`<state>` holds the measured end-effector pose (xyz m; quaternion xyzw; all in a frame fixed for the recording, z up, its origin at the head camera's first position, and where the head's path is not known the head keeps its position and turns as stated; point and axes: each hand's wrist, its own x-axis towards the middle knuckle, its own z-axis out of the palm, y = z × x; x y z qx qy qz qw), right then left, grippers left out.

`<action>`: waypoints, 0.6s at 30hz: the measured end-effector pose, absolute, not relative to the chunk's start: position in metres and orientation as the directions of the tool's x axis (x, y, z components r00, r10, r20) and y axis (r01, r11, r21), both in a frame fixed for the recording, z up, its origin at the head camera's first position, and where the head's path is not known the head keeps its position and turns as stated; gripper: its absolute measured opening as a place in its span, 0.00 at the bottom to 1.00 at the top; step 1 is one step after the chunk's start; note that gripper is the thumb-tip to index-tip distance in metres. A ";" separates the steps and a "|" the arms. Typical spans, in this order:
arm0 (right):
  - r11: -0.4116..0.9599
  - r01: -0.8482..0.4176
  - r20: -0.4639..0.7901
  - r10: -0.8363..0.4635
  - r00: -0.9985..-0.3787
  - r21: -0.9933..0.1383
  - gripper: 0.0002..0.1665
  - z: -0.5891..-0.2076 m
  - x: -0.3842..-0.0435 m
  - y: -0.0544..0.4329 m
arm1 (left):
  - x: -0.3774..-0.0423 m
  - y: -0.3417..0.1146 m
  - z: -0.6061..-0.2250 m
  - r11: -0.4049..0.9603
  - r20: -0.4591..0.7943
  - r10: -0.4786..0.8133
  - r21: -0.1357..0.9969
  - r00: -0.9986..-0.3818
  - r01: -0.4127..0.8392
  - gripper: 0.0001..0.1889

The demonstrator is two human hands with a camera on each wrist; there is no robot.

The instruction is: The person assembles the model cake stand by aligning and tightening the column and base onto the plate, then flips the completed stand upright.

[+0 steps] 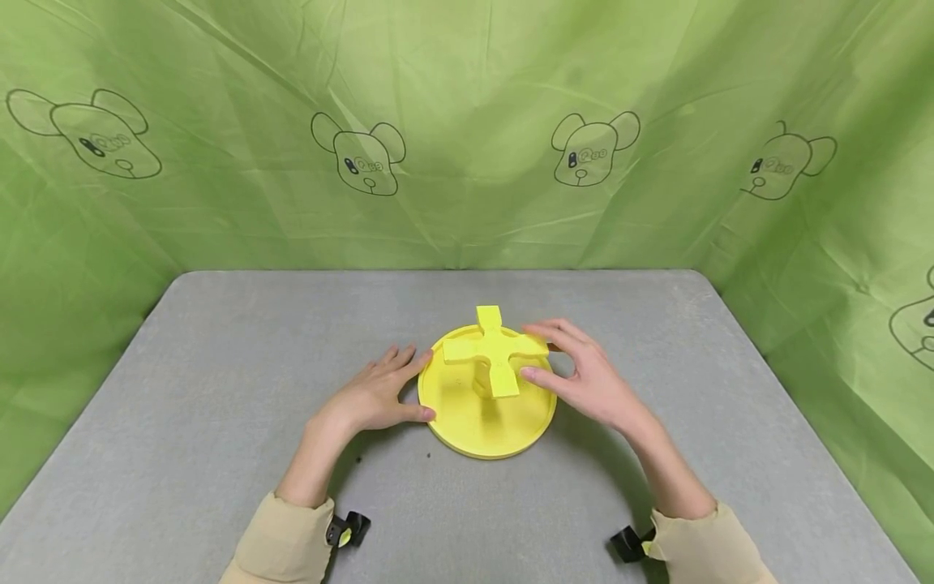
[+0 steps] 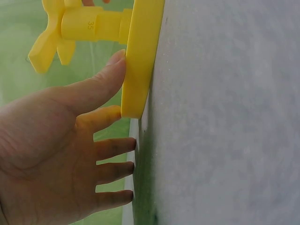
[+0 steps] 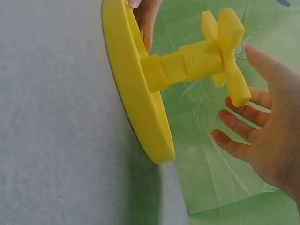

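A round yellow plate with a raised rim (image 1: 456, 426) lies flat on the grey table. From its middle rises a yellow stepped stem (image 3: 201, 58) with small printed numbers, topped by a four-armed yellow cross piece (image 1: 496, 350). My left hand (image 1: 370, 397) spreads at the plate's left side, thumb and index finger at the rim; its other fingertips reach the tabletop in the left wrist view. My right hand (image 1: 587, 377) is around the cross's right arm, thumb in front and fingers behind, loosely bent. The right wrist view shows a gap between its thumb (image 3: 262, 61) and the cross.
The grey table (image 1: 219, 349) stretches out on all sides of the plate. Green cloth (image 1: 467, 219) printed with cartoon heads hangs behind and beside the table. Several tiny dark specks lie in front of the plate. Black wrist devices (image 1: 350, 530) show at both sleeves.
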<state>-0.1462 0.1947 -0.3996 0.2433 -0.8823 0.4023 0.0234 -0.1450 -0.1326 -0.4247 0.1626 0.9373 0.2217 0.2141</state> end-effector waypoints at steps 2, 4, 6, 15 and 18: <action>0.562 -0.451 0.240 -0.410 -0.880 -0.694 0.29 -0.398 -0.145 0.195 | -0.145 -0.132 -0.425 0.849 -0.328 0.400 0.485 -0.856 0.211 0.49; 0.560 -0.463 0.252 -0.415 -0.875 -0.687 0.26 -0.397 -0.145 0.196 | -0.144 -0.132 -0.425 0.849 -0.328 0.400 0.484 -0.856 0.211 0.49; 0.558 -0.478 0.266 -0.420 -0.868 -0.678 0.23 -0.397 -0.145 0.197 | -0.144 -0.132 -0.425 0.849 -0.329 0.400 0.484 -0.856 0.210 0.49; 0.554 -0.547 0.310 -0.467 -0.828 -0.628 0.17 -0.393 -0.139 0.195 | -0.143 -0.131 -0.426 0.850 -0.329 0.397 0.483 -0.857 0.208 0.49; 0.536 -0.558 0.325 -0.470 -0.820 -0.634 0.15 -0.392 -0.136 0.194 | -0.142 -0.131 -0.426 0.850 -0.329 0.396 0.485 -0.857 0.206 0.49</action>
